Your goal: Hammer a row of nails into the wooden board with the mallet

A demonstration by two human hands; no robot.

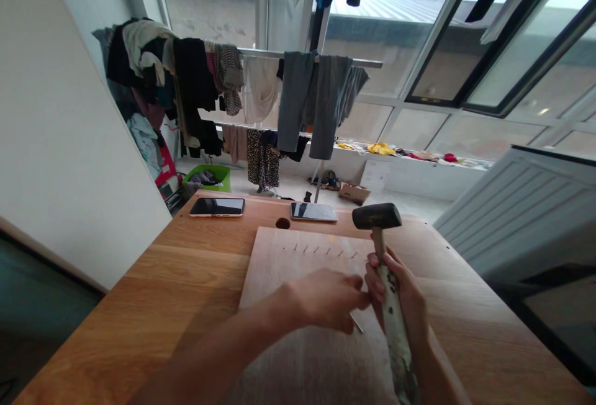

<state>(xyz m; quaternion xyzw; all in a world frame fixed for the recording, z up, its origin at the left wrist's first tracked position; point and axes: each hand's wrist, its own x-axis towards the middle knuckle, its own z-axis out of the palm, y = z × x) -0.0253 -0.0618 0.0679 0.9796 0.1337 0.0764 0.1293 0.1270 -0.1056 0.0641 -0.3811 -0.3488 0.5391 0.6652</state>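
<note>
My right hand is wrapped round the pale wooden handle of a hammer; its black head stands raised above the far part of a light wooden board. My left hand pinches a thin metal nail, whose tip points down onto the board just left of the hammer handle. A row of several small nails stands across the far part of the board. The board lies on a wooden table.
Two phones lie face up at the table's far edge, one on the left and one in the middle, with a round hole between them. Beyond stand a clothes rack full of garments, a green basket and large windows. A white wall is on the left.
</note>
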